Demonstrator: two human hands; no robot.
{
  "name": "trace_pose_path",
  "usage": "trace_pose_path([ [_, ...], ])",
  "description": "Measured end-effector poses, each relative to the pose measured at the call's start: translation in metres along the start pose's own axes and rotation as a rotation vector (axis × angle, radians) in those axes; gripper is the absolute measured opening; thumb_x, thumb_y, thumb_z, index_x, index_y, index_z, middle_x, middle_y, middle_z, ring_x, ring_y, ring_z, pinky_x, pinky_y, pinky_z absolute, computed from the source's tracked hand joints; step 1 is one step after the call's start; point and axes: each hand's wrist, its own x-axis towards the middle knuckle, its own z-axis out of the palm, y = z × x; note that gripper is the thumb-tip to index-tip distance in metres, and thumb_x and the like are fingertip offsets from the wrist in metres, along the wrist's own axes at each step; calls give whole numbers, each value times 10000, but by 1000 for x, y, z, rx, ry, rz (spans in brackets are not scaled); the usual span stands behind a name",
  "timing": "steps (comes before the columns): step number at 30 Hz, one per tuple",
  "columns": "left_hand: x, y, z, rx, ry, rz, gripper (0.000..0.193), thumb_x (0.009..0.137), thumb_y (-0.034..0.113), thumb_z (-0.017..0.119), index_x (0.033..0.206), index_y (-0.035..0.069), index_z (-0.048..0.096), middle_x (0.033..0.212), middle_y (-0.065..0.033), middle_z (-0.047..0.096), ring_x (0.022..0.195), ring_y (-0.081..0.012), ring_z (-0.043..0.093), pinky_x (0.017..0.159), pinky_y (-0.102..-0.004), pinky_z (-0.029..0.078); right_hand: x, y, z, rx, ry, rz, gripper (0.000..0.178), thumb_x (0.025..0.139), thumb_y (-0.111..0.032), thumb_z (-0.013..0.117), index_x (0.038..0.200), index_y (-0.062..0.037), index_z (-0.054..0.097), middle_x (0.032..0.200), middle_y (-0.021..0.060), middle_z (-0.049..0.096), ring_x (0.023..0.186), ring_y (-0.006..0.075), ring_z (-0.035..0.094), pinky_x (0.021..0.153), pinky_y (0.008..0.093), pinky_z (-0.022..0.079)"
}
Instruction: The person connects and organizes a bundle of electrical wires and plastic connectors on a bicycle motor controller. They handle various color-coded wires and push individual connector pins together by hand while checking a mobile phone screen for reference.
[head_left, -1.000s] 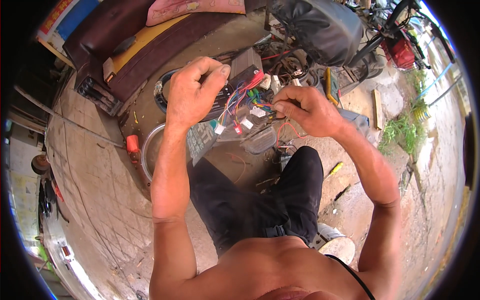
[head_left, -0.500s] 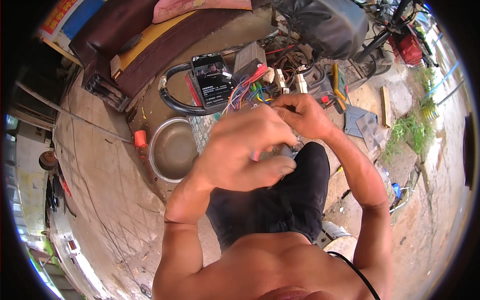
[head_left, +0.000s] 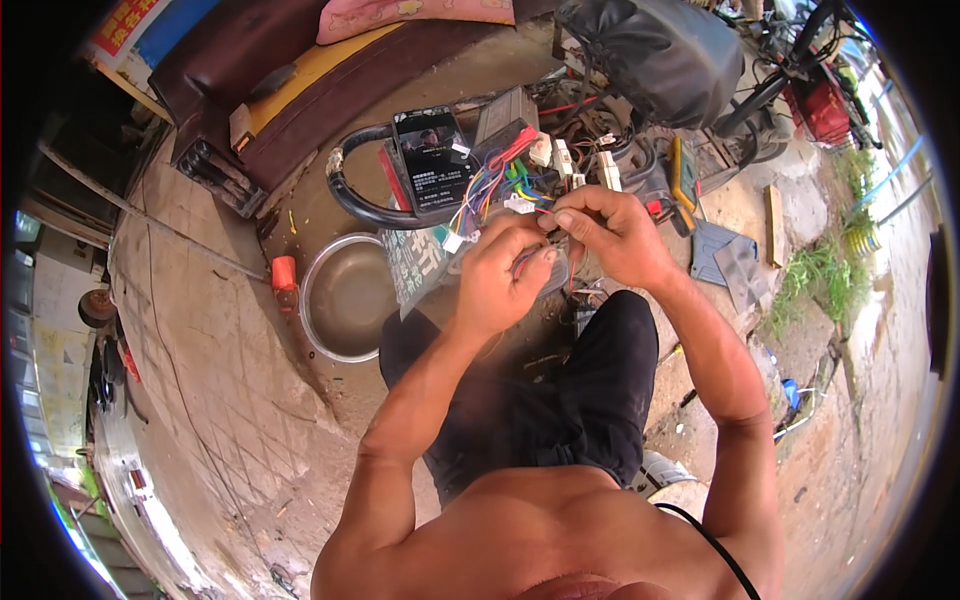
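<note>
A bundle of coloured wires (head_left: 497, 180) with white plastic connectors (head_left: 519, 203) lies just beyond my hands. My left hand (head_left: 503, 275) is closed, and a thin bluish and reddish wire (head_left: 520, 263) shows at its fingers. My right hand (head_left: 622, 240) pinches a thin wire between thumb and forefinger, close to the left fingertips. The exact spot where the fingertips meet is too small to make out. More pale connectors (head_left: 609, 172) sit past the right hand. A patterned bag or sheet (head_left: 408, 262) lies under the left side of the wires.
A lit phone (head_left: 432, 160) leans beside a black curved tube (head_left: 345, 195). To the left stand a metal basin (head_left: 308, 318) and an orange cup (head_left: 284, 272). A yellow multimeter (head_left: 683, 172) is at the right, near a grey plate (head_left: 722, 258). Behind is a brown sofa (head_left: 330, 90).
My left hand has dropped away from the camera and moved forward to the right hand's fingertips. The dark object seen at its fingers no longer shows. My right hand has barely shifted.
</note>
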Motion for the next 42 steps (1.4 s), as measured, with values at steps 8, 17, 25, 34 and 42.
trace_pose_path([
  [8, -3, -41, 7, -110, -3, -149, 432, 724, 149, 905, 1090, 12, 721, 914, -55, 607, 837, -198, 593, 731, -337, 506, 3, 11, -3, -9, -36, -21, 227, 1037, -172, 628, 1077, 40, 700, 895, 48, 694, 717, 82, 612, 640, 258, 521],
  [17, -11, -38, 1, -132, -63, -73, 615, 712, 112, 927, 1263, 44, 661, 1170, -51, 635, 1117, -182, 609, 956, -349, 514, -3, 19, -7, 0, -51, -61, 172, 985, -71, 664, 1130, 10, 711, 985, 37, 681, 833, 90, 622, 761, 272, 527],
  [25, -13, -33, 9, -354, -52, -256, 664, 719, -7, 898, 1293, 34, 568, 1205, -81, 669, 1133, -205, 640, 973, -386, 533, -7, 12, -8, -112, -14, -59, 225, 923, -23, 697, 1145, 13, 706, 957, 43, 679, 829, 82, 628, 735, 274, 531],
  [34, -9, -27, 2, -265, -123, -300, 659, 683, 35, 921, 1257, 25, 597, 1167, -91, 682, 1096, -209, 668, 941, -360, 550, -9, 6, -11, -93, -74, -9, 267, 871, -1, 712, 1138, 14, 705, 923, 47, 703, 813, 82, 638, 728, 266, 536],
  [42, -3, -24, -4, -312, -190, -344, 649, 682, -17, 917, 1234, 39, 581, 1201, -74, 671, 1127, -181, 636, 977, -380, 523, -7, 2, -9, -144, -65, -16, 229, 870, 0, 700, 1099, 10, 708, 895, 46, 694, 786, 85, 623, 710, 275, 528],
])
